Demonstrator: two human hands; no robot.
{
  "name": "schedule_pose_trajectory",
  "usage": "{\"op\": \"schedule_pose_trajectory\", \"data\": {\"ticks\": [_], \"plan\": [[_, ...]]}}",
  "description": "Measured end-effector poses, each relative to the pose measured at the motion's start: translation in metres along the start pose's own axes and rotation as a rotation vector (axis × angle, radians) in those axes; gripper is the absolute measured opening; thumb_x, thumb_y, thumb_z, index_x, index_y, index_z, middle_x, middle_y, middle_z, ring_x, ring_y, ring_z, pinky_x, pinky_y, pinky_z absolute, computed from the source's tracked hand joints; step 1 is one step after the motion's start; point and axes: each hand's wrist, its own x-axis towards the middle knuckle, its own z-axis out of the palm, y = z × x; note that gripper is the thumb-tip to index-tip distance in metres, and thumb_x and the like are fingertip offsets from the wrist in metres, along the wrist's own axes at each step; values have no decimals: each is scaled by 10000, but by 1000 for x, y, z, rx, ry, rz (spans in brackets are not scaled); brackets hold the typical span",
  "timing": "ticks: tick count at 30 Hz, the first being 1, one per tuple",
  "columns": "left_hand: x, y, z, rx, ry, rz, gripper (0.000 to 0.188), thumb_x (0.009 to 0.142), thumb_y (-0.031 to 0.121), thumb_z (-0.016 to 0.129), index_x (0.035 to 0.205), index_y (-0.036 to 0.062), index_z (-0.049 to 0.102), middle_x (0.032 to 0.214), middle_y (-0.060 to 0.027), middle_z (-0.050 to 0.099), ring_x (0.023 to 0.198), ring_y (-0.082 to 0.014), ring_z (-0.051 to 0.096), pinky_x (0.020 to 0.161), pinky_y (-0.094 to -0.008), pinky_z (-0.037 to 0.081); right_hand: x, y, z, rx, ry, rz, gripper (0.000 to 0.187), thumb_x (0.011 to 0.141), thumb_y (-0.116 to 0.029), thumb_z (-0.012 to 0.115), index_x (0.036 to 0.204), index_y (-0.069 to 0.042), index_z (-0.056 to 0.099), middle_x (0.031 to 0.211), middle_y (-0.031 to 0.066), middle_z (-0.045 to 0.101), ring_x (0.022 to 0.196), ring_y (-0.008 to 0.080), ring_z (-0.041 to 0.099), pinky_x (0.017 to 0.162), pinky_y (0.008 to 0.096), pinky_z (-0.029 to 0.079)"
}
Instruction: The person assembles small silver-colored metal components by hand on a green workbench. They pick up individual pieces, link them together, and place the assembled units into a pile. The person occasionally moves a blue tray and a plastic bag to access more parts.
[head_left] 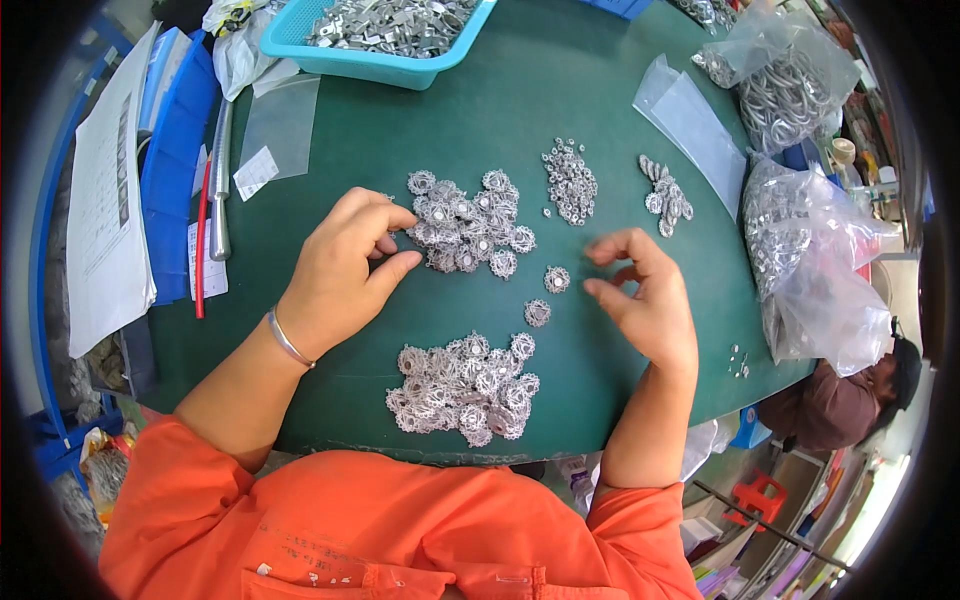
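Resting at the centre left of the frame, the left hand [340,270] has its fingertips curled against the left edge of the upper pile of toothed metal rings [468,222], thumb and forefinger nearly closed; whether a ring sits between them cannot be told. The right hand [645,295] hovers at centre right, fingers loosely bent and partly spread, thumb and forefinger apart with nothing visibly gripped.

2 loose rings lie on the green table [560,80] between the hands: one ring [557,279] just left of the right fingertips, the other ring [537,313] slightly lower and further left. Both lie flat, round, with no long axis to speak of, and the right hand is plainly nearer to them than the left.

A second heap of rings [463,390] sits at lower centre, near the orange sleeves. Smaller clusters of washers [571,181] and stacked discs [665,197] lie toward the upper right, beside clear bags of parts [805,250].
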Motion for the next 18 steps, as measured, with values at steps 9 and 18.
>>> {"op": "schedule_pose_trajectory", "data": {"ticks": [9,18], "plan": [[-1,-2,0,8,0,23,285,775,-51,720,1038,4,628,1034,-69,562,772,-128,574,687,-244,485,5,-6,11,-25,-93,-42,337,696,88,725,963,-47,569,886,37,621,845,182,615,713,312,493],[0,-2,0,18,-2,36,292,777,-51,716,1050,-2,625,1037,-70,559,769,-125,570,693,-243,486,4,3,3,46,-48,-67,263,766,125,597,979,-24,559,902,52,659,832,173,638,701,295,496]]}}
